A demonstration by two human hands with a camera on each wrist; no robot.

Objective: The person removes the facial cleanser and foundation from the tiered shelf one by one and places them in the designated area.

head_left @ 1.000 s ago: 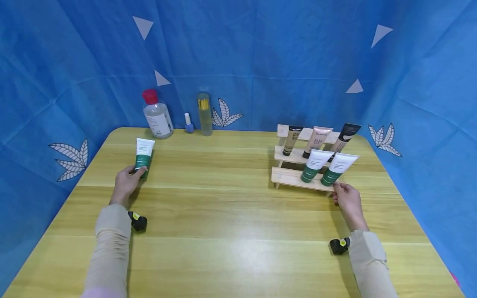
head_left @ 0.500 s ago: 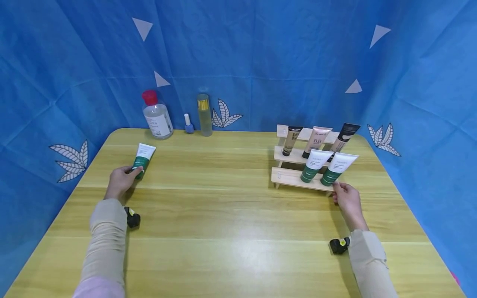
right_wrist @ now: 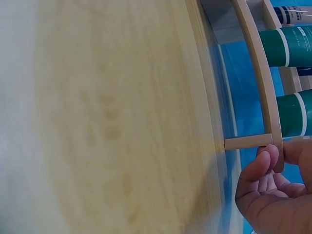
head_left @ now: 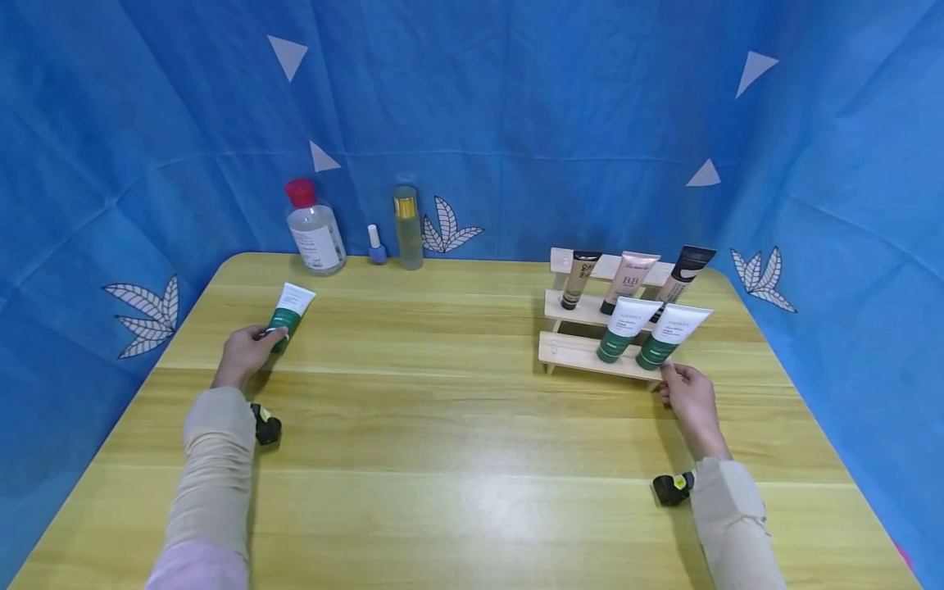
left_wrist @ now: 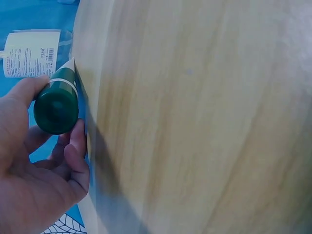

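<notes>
My left hand (head_left: 247, 351) grips the green cap end of a white-and-green tube (head_left: 289, 305) lying on the wooden table (head_left: 442, 426) at the left. In the left wrist view the thumb and fingers (left_wrist: 73, 146) curl round that tube's green cap (left_wrist: 56, 108). My right hand (head_left: 684, 392) pinches the front right corner of a stepped wooden rack (head_left: 583, 351). The right wrist view shows the fingertips (right_wrist: 267, 158) on the rack's front rail (right_wrist: 261, 83). Two more white-and-green tubes (head_left: 625, 326) lean on the rack's front step; three other tubes (head_left: 627, 280) stand behind.
At the table's back edge stand a clear bottle with a red cap (head_left: 313, 229), a small blue nail polish bottle (head_left: 377, 245) and a tall bottle with a gold cap (head_left: 407, 228). Blue cloth (head_left: 516, 123) walls the table on three sides.
The left hand has turned the tube so it tilts to the right and lies a little lower and flatter. The right hand has stayed at the rack's corner.
</notes>
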